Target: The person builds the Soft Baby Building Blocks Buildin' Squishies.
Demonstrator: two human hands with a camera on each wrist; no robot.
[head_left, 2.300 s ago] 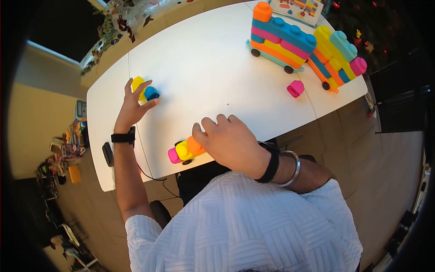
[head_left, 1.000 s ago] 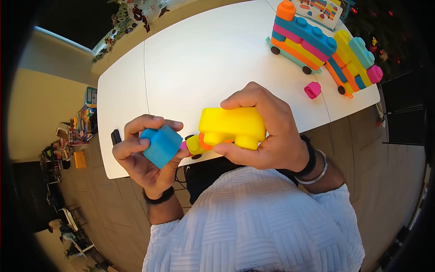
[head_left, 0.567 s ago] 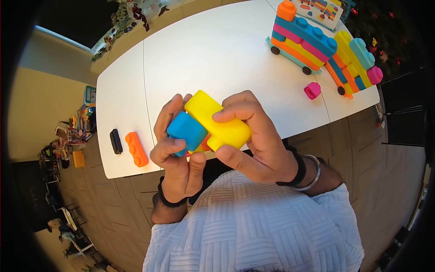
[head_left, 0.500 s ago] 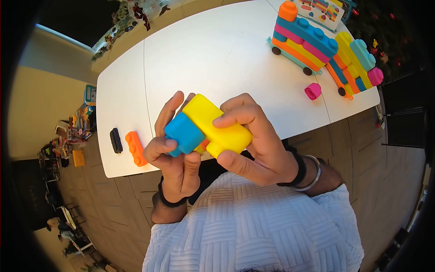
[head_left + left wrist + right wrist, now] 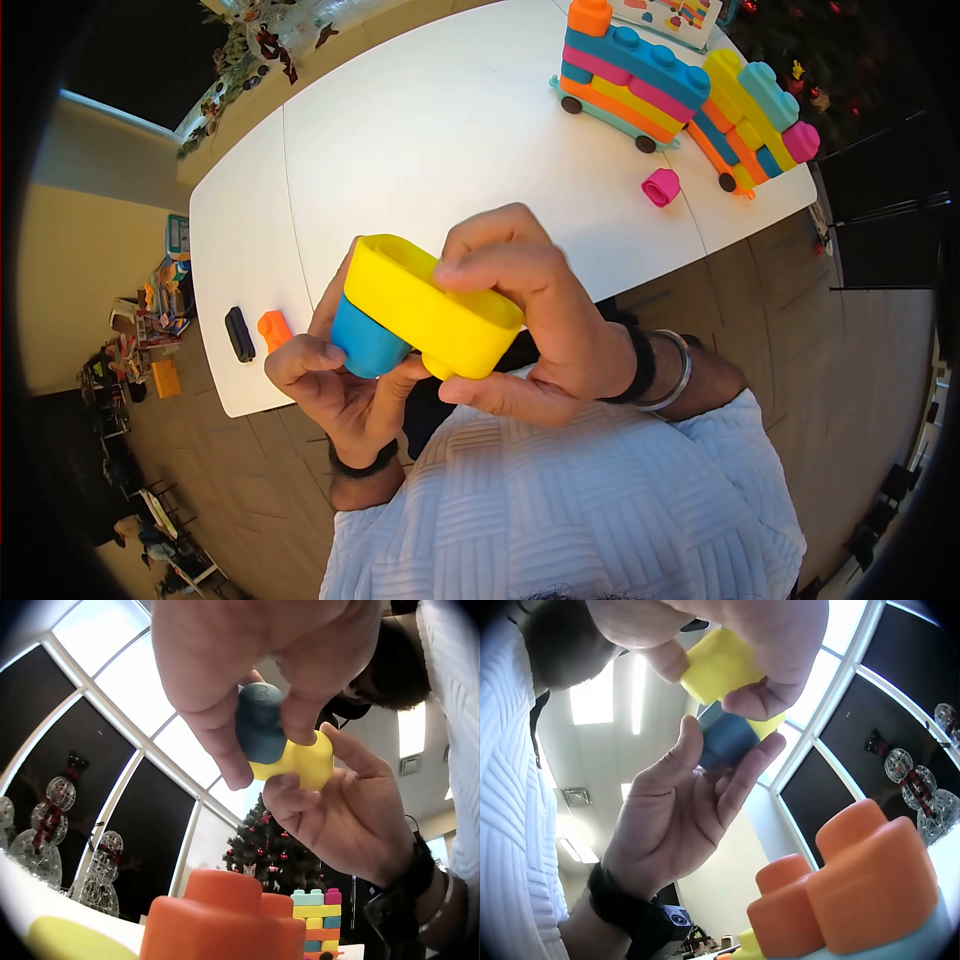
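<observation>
In the head view my left hand [image 5: 345, 405] holds a small blue toy block [image 5: 365, 340] between fingers and thumb, above the near edge of the table [image 5: 420, 130]. My right hand [image 5: 550, 320] grips a longer yellow block [image 5: 430, 310] by its right end, index finger over the rim and thumb beneath. The yellow block's hollow underside faces up, and its left end sits right against the blue block. Both wrist views show the blue block [image 5: 259, 724] and yellow block [image 5: 716, 667] pressed together between the hands.
An orange block [image 5: 273, 328] and a black case [image 5: 239, 334] lie at the table's left. A pink block [image 5: 661, 187] lies at right, near two wheeled stacks of blocks, one on a teal base [image 5: 615, 115]. A picture box [image 5: 670, 18] stands behind them.
The left hand has brought the blue block from the table's left to the yellow one. The right hand has tipped the yellow block, turning its hollow side up, and both have shifted left.
</observation>
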